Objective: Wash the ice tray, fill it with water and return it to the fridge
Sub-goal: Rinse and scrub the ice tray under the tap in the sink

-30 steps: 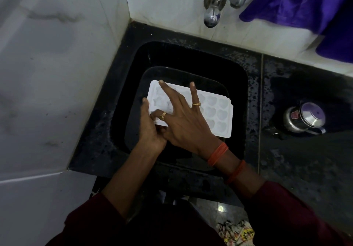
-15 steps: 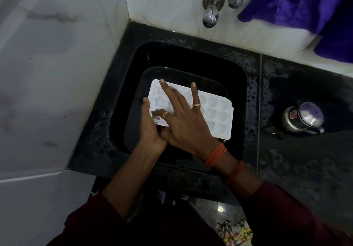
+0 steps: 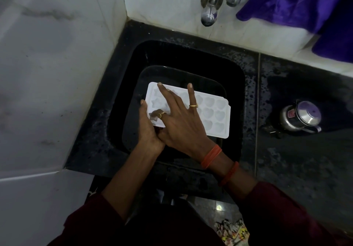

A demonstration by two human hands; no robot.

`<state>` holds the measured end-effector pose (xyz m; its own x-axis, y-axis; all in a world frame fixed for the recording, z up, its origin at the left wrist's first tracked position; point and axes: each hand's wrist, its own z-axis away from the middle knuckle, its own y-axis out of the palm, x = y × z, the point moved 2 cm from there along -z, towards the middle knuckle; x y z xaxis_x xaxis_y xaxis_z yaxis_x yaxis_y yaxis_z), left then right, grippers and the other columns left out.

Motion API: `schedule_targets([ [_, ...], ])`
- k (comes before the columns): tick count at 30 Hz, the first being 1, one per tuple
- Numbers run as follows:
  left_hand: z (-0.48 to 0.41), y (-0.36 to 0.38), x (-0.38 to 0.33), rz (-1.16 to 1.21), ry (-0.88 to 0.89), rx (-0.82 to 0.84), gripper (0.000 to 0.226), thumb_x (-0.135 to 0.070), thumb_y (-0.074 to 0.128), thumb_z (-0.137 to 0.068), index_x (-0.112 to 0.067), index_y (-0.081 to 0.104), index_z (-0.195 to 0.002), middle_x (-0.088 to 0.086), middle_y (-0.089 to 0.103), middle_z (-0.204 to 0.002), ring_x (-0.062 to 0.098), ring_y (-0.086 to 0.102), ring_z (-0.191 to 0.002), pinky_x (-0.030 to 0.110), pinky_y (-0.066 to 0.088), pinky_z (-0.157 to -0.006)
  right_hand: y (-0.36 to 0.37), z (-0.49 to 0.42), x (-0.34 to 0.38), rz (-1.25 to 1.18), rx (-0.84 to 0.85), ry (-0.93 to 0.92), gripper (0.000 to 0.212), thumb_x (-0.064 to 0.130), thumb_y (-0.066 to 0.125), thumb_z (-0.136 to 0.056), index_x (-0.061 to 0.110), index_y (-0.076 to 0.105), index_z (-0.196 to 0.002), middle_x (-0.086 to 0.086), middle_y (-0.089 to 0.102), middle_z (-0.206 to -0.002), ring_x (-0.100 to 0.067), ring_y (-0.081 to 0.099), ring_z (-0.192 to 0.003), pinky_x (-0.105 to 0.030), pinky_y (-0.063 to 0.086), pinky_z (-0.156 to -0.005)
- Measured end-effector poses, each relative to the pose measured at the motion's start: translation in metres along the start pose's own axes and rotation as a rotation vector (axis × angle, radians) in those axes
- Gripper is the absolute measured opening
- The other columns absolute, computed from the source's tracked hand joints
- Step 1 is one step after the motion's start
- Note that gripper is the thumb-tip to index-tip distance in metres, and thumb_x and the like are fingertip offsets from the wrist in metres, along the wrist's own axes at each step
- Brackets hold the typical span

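White plastic ice tray (image 3: 215, 112) with heart-shaped cells, down in the black sink (image 3: 191, 54).
The left hand (image 3: 148, 133) grasps the tray's end, thumb up along its edge. The right hand (image 3: 181, 121), just beside it, lies spread on the cells, fingers mostly straight, one ringed finger bent. Beyond the fingertips hangs the steel tap (image 3: 209, 14).

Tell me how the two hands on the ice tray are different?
The right hand lies on top of the ice tray, fingers spread straight; the left hand grips its left end from the side. The right hand has gold rings and orange wrist bands; the left hand shows none. Both touch the tray above the sink.
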<state>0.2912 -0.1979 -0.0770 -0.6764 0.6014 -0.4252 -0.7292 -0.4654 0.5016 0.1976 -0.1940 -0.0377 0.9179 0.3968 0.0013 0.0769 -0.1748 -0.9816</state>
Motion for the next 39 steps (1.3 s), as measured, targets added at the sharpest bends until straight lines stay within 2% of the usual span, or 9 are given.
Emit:
schedule_targets([
  [4,-0.003,-0.004,0.002,0.01,-0.013,-0.018,0.076,-0.071,0.055,-0.09,-0.007,0.066,-0.128,0.018,0.071,-0.126,0.036,0.068,-0.118,0.056,0.047,-0.109,-0.006,0.0,-0.004,-0.003,-0.042,-0.016,0.026,0.043,0.059,-0.086,0.03,0.074,-0.102,-0.014,0.031,-0.162,-0.029,0.044,-0.141,-0.061,-0.006,-0.121],
  [9,-0.006,-0.005,0.005,-0.008,0.009,-0.029,0.054,-0.064,0.056,-0.093,-0.011,0.063,-0.088,0.007,0.078,-0.092,0.023,0.078,-0.084,0.044,0.059,-0.087,-0.004,-0.003,-0.005,-0.016,-0.003,-0.038,0.026,0.045,0.053,-0.089,0.031,0.073,-0.098,-0.016,0.032,-0.161,-0.033,0.044,-0.141,-0.062,-0.001,-0.122],
  [13,-0.003,-0.004,0.004,-0.033,-0.016,-0.013,0.065,-0.071,0.062,-0.084,-0.016,0.061,-0.118,0.016,0.066,-0.131,0.033,0.064,-0.122,0.055,0.046,-0.109,-0.002,-0.007,-0.007,0.026,0.042,-0.084,0.024,0.044,0.059,-0.082,0.031,0.076,-0.093,-0.018,0.039,-0.157,-0.034,0.046,-0.138,-0.062,-0.006,-0.121],
  [15,-0.003,-0.003,0.006,-0.025,-0.01,-0.016,0.071,-0.07,0.06,-0.086,-0.011,0.065,-0.125,0.018,0.065,-0.136,0.036,0.063,-0.126,0.057,0.045,-0.111,-0.002,-0.008,-0.007,0.03,0.052,-0.093,0.022,0.044,0.062,-0.078,0.032,0.077,-0.09,-0.018,0.042,-0.155,-0.033,0.048,-0.137,-0.062,-0.008,-0.121],
  [24,-0.003,-0.003,-0.001,-0.007,0.004,0.009,0.065,-0.069,0.053,-0.092,-0.015,0.07,-0.124,0.014,0.074,-0.122,0.034,0.069,-0.117,0.057,0.046,-0.11,-0.004,-0.007,-0.001,-0.002,-0.066,-0.022,0.016,0.035,0.068,-0.078,0.025,0.079,-0.085,-0.012,0.055,-0.145,-0.027,0.056,-0.128,-0.06,-0.006,-0.122],
  [29,-0.002,-0.005,0.0,-0.019,-0.004,0.026,0.059,-0.066,0.048,-0.096,-0.014,0.075,-0.107,0.014,0.078,-0.11,0.031,0.072,-0.11,0.051,0.05,-0.107,0.004,-0.008,-0.002,-0.015,0.037,-0.076,0.021,0.041,0.061,-0.081,0.03,0.077,-0.088,-0.015,0.049,-0.15,-0.029,0.052,-0.132,-0.063,-0.001,-0.122],
  [32,-0.004,-0.01,0.003,-0.006,-0.017,-0.014,0.063,-0.067,0.053,-0.093,-0.011,0.073,-0.113,0.017,0.073,-0.122,0.034,0.068,-0.119,0.053,0.048,-0.109,0.009,-0.008,-0.001,0.004,0.062,-0.147,0.023,0.039,0.062,-0.078,0.028,0.078,-0.089,-0.018,0.048,-0.15,-0.03,0.053,-0.131,-0.064,-0.002,-0.121],
  [36,-0.005,-0.013,0.003,-0.037,0.019,-0.056,0.056,-0.065,0.056,-0.093,-0.011,0.067,-0.102,0.011,0.078,-0.101,0.028,0.077,-0.092,0.048,0.058,-0.092,0.015,-0.005,0.002,-0.005,-0.044,-0.169,0.019,0.035,0.063,-0.086,0.024,0.079,-0.086,-0.014,0.054,-0.146,-0.025,0.056,-0.128,-0.062,0.001,-0.122],
  [39,-0.003,-0.013,0.001,-0.034,0.028,-0.035,0.065,-0.066,0.053,-0.094,-0.008,0.067,-0.119,0.018,0.076,-0.113,0.034,0.074,-0.105,0.052,0.056,-0.097,0.014,0.0,0.003,-0.038,-0.101,-0.151,0.02,0.035,0.064,-0.089,0.024,0.08,-0.092,-0.012,0.053,-0.148,-0.021,0.058,-0.126,-0.06,0.0,-0.123],
])
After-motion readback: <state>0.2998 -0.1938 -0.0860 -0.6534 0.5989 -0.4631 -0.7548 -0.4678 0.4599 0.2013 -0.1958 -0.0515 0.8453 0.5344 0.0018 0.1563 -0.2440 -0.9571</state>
